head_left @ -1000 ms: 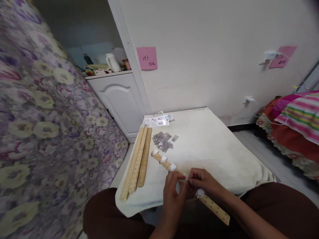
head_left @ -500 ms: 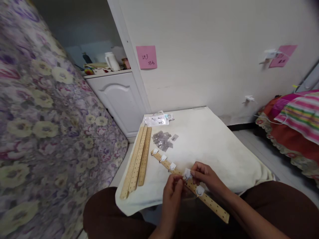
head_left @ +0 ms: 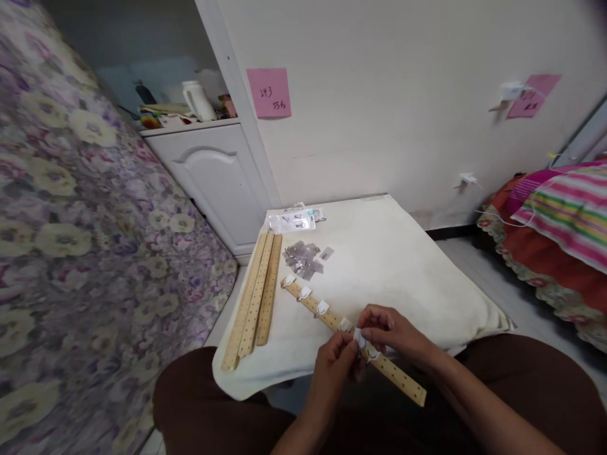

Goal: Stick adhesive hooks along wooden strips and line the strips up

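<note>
A light wooden strip with rows of holes (head_left: 401, 380) slants from the table over its front edge between my hands. Small white tags (head_left: 322, 308) with metal rings sit along it. My left hand (head_left: 332, 360) is closed at the strip's near edge, its thumb and fingertips pressed at a white tag (head_left: 359, 337). From the other side, my right hand (head_left: 389, 325) pinches at the same tag with thumb and forefinger. Another tag (head_left: 345, 325) lies just beyond my fingertips, and one more (head_left: 372, 352) just below them. Fingers partly hide the ring there.
Several more perforated wooden strips (head_left: 266, 291) lie along the table's left side. A pile of small grey packets (head_left: 302, 258) is beside them, with clear packaging (head_left: 290, 220) at the back. A floral curtain (head_left: 95, 253) hangs left; my knees flank the cloth-covered table (head_left: 379, 253).
My hands have shifted a little along the strip toward its near end. A tag that was between my fingers now lies free beyond them. The whole view has tilted slightly.
</note>
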